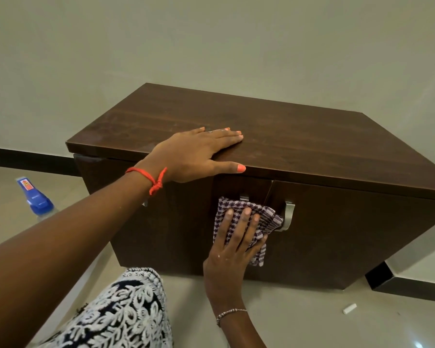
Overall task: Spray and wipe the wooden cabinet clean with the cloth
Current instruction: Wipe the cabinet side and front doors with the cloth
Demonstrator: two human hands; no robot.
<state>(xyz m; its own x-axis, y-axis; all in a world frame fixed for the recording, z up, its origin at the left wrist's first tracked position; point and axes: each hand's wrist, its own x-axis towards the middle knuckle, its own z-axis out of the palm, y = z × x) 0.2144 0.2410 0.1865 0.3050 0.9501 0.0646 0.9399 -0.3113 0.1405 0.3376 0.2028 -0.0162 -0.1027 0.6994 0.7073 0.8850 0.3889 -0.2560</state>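
left hand [194, 154]: laid flat, fingers spread, on cabinet [286, 136] top | right hand [232, 243]: fingers out flat, cloth [263, 219] pressed against cabinet door beside handle [288, 216] | spray bottle [37, 199]: stood on floor, left

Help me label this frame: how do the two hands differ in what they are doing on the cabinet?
The left hand lies flat and bare on the cabinet top, thumb over the front edge; the right hand presses the checked cloth against the front door. The left wrist wears a red thread, the right a thin beaded bracelet. Both have fingers spread open against the wood.
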